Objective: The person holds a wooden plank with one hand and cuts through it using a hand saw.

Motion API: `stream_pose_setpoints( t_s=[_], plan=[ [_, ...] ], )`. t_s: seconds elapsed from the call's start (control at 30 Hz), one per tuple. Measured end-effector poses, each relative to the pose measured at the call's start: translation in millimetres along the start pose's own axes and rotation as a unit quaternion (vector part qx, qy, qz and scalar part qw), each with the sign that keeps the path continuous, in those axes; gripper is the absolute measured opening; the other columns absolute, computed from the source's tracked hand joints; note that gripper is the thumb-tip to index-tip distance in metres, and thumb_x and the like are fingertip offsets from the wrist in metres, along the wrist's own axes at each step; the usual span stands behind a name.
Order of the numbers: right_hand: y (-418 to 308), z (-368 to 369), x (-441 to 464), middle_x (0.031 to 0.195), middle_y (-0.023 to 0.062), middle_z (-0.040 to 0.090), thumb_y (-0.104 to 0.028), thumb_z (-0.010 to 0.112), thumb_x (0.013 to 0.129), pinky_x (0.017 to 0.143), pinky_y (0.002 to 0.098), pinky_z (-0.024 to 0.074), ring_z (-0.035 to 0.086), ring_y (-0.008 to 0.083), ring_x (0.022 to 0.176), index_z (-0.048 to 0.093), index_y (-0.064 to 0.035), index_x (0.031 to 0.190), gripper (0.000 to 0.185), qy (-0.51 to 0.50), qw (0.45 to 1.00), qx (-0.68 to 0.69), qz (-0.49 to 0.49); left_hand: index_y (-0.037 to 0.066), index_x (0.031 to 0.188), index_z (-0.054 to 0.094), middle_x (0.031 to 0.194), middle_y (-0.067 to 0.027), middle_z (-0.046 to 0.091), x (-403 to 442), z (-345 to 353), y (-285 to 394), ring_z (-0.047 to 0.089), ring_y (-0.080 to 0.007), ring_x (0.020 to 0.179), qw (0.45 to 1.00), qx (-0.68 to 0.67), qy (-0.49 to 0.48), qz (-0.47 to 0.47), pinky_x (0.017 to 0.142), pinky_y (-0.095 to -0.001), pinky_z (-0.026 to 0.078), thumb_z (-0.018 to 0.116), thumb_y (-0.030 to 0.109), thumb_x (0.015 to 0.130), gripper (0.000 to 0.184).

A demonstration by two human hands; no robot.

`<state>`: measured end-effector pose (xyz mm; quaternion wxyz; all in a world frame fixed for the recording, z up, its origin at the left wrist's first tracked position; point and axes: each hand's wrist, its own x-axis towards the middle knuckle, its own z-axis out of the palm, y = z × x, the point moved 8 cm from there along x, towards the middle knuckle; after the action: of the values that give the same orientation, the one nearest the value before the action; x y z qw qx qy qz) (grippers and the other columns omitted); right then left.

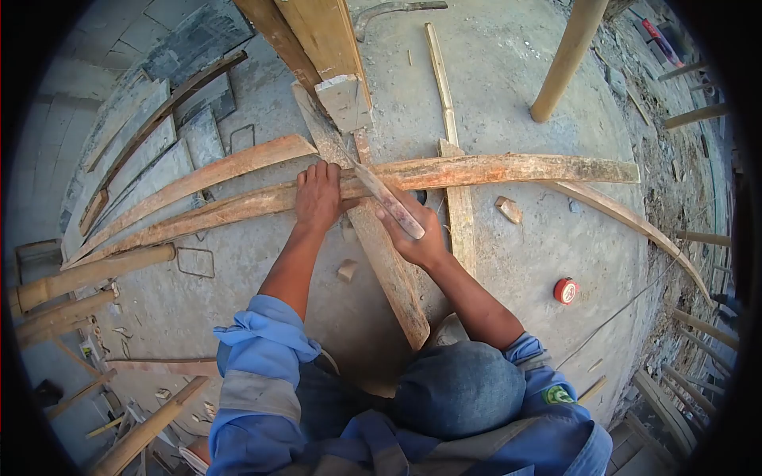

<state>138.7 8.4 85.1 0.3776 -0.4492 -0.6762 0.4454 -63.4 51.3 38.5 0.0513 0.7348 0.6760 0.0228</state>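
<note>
A long wooden plank [492, 168] lies crosswise over other boards on the floor. My left hand [319, 194] is closed on its middle, fingers curled over the far edge. To the right, my right hand [419, 234] is closed around a narrow, flat, pale strip-like piece [387, 200] with a rounded near end and reddish marks. The strip slants across the plank; its exact kind is unclear. Under the plank, a wide board [389, 274] runs diagonally toward my knees. A small dark round thing [421, 196] shows beside my right hand, partly hidden.
A timber post [325, 40] stands just beyond my hands, and a round pole [567, 63] at the right. A thinner board [460, 230] passes under the plank. A red tape measure [566, 290] and wood offcuts [509, 209] lie on the concrete floor. Boards lean at left.
</note>
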Motion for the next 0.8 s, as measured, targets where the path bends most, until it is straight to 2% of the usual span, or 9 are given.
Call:
stream_pose_setpoints(
  t_s=[0.13, 0.2, 0.3, 0.33, 0.47, 0.5, 0.6, 0.67, 0.8],
  plan=[
    [-3, -55, -90, 0.126, 0.0213, 0.073, -0.010, 0.075, 0.093, 0.083, 0.0367, 0.0636, 0.078, 0.0347, 0.102, 0.064, -0.0027, 0.138, 0.046, 0.011, 0.995, -0.078, -0.069, 0.006, 0.117, 0.056, 0.114, -0.0120, 0.055, 7, 1, 1, 0.053, -0.0313, 0.112, 1.000, 0.003, 0.018, 0.011, 0.100, -0.0451, 0.040, 0.094, 0.051, 0.067, 0.078],
    [-9, -84, -129, 0.128, 0.0201, 0.073, -0.007, 0.075, 0.093, 0.087, 0.0362, 0.0636, 0.077, 0.0326, 0.106, 0.066, -0.0030, 0.137, 0.045, -0.006, 0.998, -0.040, 0.040, 0.006, 0.117, 0.054, 0.113, -0.0121, 0.055, 4, 3, -1, 0.053, -0.0318, 0.112, 0.999, 0.026, 0.030, 0.015, 0.100, -0.0455, 0.039, 0.094, 0.055, 0.066, 0.081],
    [-11, -68, -97, 0.129, 0.0204, 0.073, -0.008, 0.076, 0.093, 0.087, 0.0353, 0.0633, 0.078, 0.0328, 0.105, 0.065, -0.0020, 0.137, 0.046, -0.015, 0.998, -0.063, 0.002, 0.006, 0.117, 0.055, 0.113, -0.0119, 0.055, 4, 7, 0, 0.053, -0.0323, 0.112, 0.999, 0.025, 0.030, 0.010, 0.101, -0.0456, 0.040, 0.094, 0.055, 0.066, 0.081],
    [4, -46, -76, 0.124, 0.0220, 0.074, -0.010, 0.077, 0.094, 0.085, 0.0356, 0.0626, 0.078, 0.0347, 0.103, 0.065, -0.0009, 0.138, 0.046, 0.028, 0.996, -0.065, -0.054, 0.006, 0.116, 0.056, 0.113, -0.0117, 0.055, 4, 7, 0, 0.054, -0.0321, 0.112, 0.999, 0.020, 0.025, 0.002, 0.100, -0.0460, 0.040, 0.094, 0.055, 0.066, 0.080],
    [7, -11, -2, 0.118, 0.0255, 0.074, -0.015, 0.078, 0.094, 0.080, 0.0382, 0.0618, 0.077, 0.0377, 0.099, 0.064, 0.0006, 0.136, 0.046, 0.011, 1.000, 0.011, -0.004, 0.005, 0.115, 0.056, 0.112, -0.0119, 0.056, 2, -6, 1, 0.054, -0.0323, 0.111, 0.998, 0.013, 0.066, 0.020, 0.100, -0.0461, 0.040, 0.093, 0.055, 0.065, 0.080],
    [8, -14, -4, 0.117, 0.0262, 0.073, -0.016, 0.078, 0.094, 0.079, 0.0388, 0.0616, 0.077, 0.0381, 0.099, 0.064, 0.0010, 0.136, 0.046, 0.001, 0.999, 0.021, 0.033, 0.005, 0.115, 0.056, 0.112, -0.0121, 0.056, -1, -5, 2, 0.054, -0.0324, 0.111, 0.998, 0.010, 0.061, 0.020, 0.100, -0.0460, 0.040, 0.094, 0.055, 0.065, 0.080],
    [1, -61, -89, 0.120, 0.0218, 0.075, -0.012, 0.078, 0.094, 0.085, 0.0338, 0.0604, 0.079, 0.0306, 0.099, 0.064, 0.0021, 0.139, 0.049, 0.007, 0.997, -0.066, -0.036, 0.004, 0.116, 0.057, 0.112, -0.0126, 0.056, 8, -4, 4, 0.054, -0.0327, 0.111, 0.999, 0.012, 0.042, 0.026, 0.100, -0.0460, 0.040, 0.094, 0.054, 0.065, 0.080],
    [7, -89, -145, 0.120, 0.0228, 0.075, -0.010, 0.077, 0.093, 0.085, 0.0336, 0.0602, 0.078, 0.0303, 0.099, 0.063, 0.0021, 0.141, 0.051, -0.001, 0.998, -0.007, 0.056, 0.004, 0.116, 0.057, 0.112, -0.0128, 0.056, 5, 3, 2, 0.054, -0.0327, 0.111, 0.999, 0.013, 0.027, 0.016, 0.100, -0.0460, 0.041, 0.094, 0.054, 0.065, 0.080],
    [17, -51, -87, 0.118, 0.0218, 0.076, -0.012, 0.077, 0.094, 0.082, 0.0352, 0.0611, 0.078, 0.0327, 0.096, 0.061, 0.0010, 0.142, 0.052, 0.008, 1.000, -0.013, 0.026, 0.006, 0.114, 0.057, 0.111, -0.0110, 0.057, 1, 3, 3, 0.055, -0.0307, 0.109, 0.998, 0.029, 0.047, 0.027, 0.098, -0.0452, 0.041, 0.094, 0.054, 0.064, 0.078]
  ],
)
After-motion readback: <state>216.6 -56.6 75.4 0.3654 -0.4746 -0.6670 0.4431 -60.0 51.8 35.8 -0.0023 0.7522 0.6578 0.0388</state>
